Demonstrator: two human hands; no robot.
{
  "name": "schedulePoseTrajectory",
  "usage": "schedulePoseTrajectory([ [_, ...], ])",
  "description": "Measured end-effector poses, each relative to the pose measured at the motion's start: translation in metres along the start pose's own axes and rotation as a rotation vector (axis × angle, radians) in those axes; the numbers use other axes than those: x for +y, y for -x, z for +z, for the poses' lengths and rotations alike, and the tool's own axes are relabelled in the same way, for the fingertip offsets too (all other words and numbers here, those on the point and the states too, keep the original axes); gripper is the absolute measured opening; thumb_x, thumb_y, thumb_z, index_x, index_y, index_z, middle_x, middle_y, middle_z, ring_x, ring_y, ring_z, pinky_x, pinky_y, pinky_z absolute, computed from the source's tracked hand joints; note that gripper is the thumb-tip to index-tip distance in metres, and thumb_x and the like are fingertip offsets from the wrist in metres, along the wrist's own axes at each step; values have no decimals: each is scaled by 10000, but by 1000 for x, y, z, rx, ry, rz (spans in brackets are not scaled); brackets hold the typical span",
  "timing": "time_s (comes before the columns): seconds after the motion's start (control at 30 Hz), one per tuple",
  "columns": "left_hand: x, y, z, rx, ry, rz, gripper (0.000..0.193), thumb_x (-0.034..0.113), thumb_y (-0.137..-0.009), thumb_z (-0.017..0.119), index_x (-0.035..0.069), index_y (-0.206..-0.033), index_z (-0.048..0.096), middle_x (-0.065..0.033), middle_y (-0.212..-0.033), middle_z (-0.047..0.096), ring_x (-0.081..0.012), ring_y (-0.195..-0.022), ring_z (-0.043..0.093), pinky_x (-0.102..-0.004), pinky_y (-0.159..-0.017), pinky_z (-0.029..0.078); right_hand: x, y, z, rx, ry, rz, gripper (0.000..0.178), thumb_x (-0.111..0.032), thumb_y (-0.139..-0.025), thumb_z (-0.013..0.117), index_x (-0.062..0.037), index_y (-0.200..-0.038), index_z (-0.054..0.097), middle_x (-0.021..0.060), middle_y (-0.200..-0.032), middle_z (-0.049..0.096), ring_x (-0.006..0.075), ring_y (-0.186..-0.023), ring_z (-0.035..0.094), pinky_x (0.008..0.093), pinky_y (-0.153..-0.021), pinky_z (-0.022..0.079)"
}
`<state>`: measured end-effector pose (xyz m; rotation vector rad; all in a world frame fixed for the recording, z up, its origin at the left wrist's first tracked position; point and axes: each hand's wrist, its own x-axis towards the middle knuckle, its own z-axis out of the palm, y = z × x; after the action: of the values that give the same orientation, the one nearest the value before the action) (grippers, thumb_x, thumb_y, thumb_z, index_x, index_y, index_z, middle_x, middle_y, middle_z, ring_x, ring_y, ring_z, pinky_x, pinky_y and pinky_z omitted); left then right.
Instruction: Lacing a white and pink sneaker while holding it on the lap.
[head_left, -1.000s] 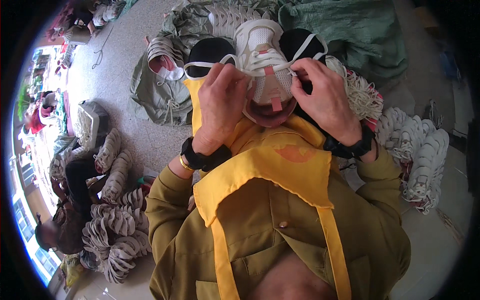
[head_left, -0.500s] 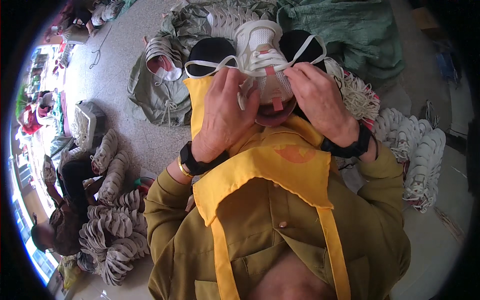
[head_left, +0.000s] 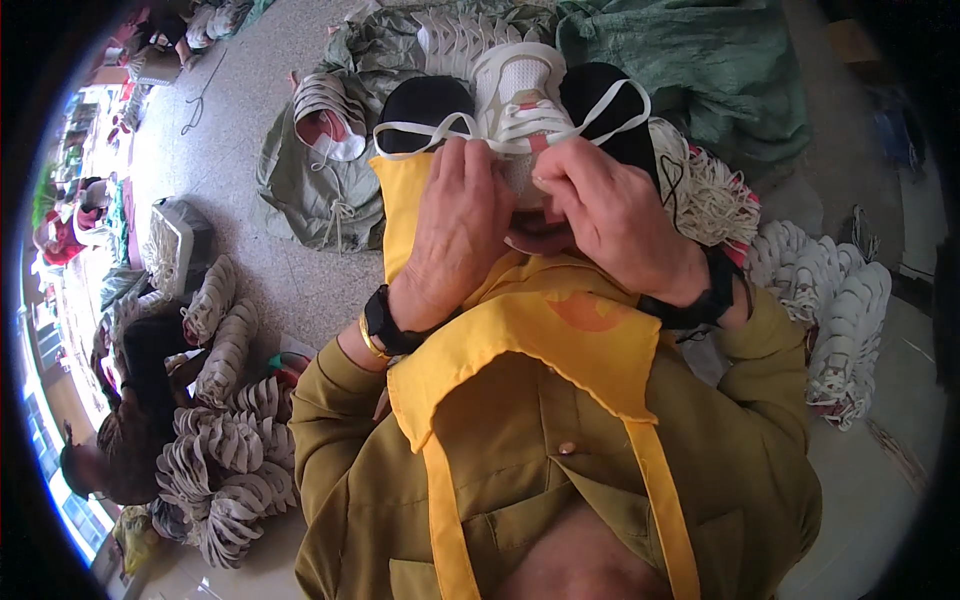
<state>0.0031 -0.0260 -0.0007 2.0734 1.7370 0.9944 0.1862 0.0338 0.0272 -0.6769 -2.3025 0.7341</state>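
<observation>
A white mesh shoe upper [head_left: 520, 75] with pink trim lies between my dark-clad knees, its opening toward me. A flat white shoelace [head_left: 615, 93] crosses its front and hangs in a loose loop on either side. My left hand [head_left: 460, 220] is closed along the upper's left edge, with the left loop running in beneath its fingers. My right hand [head_left: 615, 215] is closed over the right side of the opening, thumb and forefinger pinched, and the right loop runs to it. The fingertips hide the pinched part of the lace.
A yellow apron [head_left: 520, 350] covers my lap. Nested uppers [head_left: 330, 115] rest on a grey-green sheet at left. Bundled white laces [head_left: 715, 195] and stacked uppers [head_left: 850, 320] lie at right. More uppers [head_left: 225, 480] lie at lower left near another person [head_left: 130, 440]. A green sack [head_left: 690, 70] is behind.
My right hand has moved left and inward over the shoe opening, its fingers curling tighter. My left hand has turned slightly, fingers closer together. The lace loops barely shifted.
</observation>
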Motion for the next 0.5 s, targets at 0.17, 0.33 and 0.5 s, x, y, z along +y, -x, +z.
schedulePoseTrajectory([
  [0.17, -4, 2, 1, 40, 82, -14, 142, -8, -903, 564, -23, -1033, 511, -205, -931, 549, -407, -835, 571, -450, -730, 476, 13, -6, 18, 31, 72, -30, 128, -40, -848, 653, -17, -939, 567, 152, -907, 587, 356, -742, 647, 414, -638, 542],
  [0.33, -5, 2, 1, -7, 204, -94, 165, -24, -872, 542, -26, -1021, 470, -230, -947, 514, -443, -892, 527, -500, -763, 447, 20, -17, 24, -87, 183, -15, 131, -67, -828, 661, -20, -929, 594, 148, -905, 584, 362, -760, 651, 430, -629, 539],
  [0.5, 0, -3, -3, 9, 226, -105, 170, -38, -870, 537, -7, -1021, 467, -226, -918, 532, -452, -857, 548, -503, -728, 451, 27, -18, 18, -76, 158, -49, 101, -63, -830, 664, -19, -892, 597, 133, -874, 592, 339, -739, 643, 413, -615, 521],
])
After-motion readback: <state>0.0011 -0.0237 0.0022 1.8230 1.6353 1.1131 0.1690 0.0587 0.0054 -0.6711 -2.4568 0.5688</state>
